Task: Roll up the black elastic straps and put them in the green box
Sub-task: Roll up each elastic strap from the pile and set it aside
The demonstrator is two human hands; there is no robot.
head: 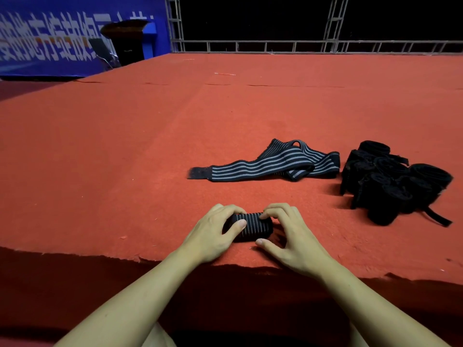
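A rolled black strap with thin grey stripes [253, 227] lies on the red carpet near its front edge. My left hand [213, 234] grips its left end, thumb on top. My right hand [290, 236] holds its right end with the fingertips pressing the top. Beyond it, an unrolled black strap with grey stripes [268, 164] lies loosely folded on the carpet. To the right sits a pile of several rolled black straps [393, 181], with one loose tail sticking out at the lower right. No green box is in view.
The red carpeted platform [125, 146] stretches far back to a metal truss railing [300, 45]. Its ragged front edge [100, 256] runs just below my hands. A blue banner [50, 41] and a dark stand [125, 38] are at the far left.
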